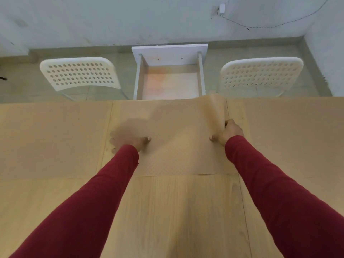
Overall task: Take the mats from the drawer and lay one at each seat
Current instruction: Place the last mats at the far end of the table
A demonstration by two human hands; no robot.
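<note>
A tan, finely textured mat [178, 146] lies on the wooden table [186, 211], near the far edge and in line with the drawer. My left hand [135, 141] holds its left edge, thumb on top and fingers blurred beneath the sheet. My right hand [229, 132] pinches the right edge, which curls upward near the far corner. The white drawer [138, 79] stands pulled open beyond the table, and its wooden bottom is bare. Two white chairs with perforated backs face the far side: the left chair [80, 74] and the right chair [260, 73].
Flat tan areas that look like mats lie before each chair, the left area [55, 138] and the right area [288, 135]; I cannot tell for sure. A pale wall with a cable [260, 27] runs behind, above a tiled floor.
</note>
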